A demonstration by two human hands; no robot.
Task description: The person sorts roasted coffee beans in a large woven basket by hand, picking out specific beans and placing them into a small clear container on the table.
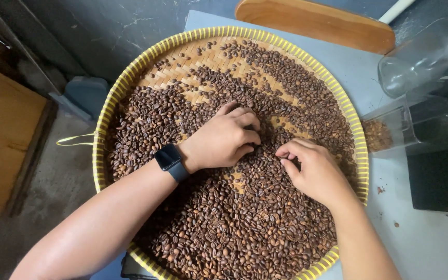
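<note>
A large round woven bamboo tray point(130, 78) with a yellow rim holds a spread of brown roasted coffee beans point(234, 228). My left hand point(223, 139), with a black smartwatch on its wrist, rests on the beans near the tray's middle, its fingers curled down into them. Just to its right, my right hand point(312, 168) also lies on the beans, thumb and fingertips pinched together among them. What sits between the fingers is too small to make out. Bare weave shows at the tray's far left part.
A clear plastic container point(408, 124) with some beans inside lies to the right of the tray, and a clear jar point(426, 57) behind it. A wooden board point(317, 23) lies beyond the tray. The tray sits on a pale table point(431, 243); concrete floor is on the left.
</note>
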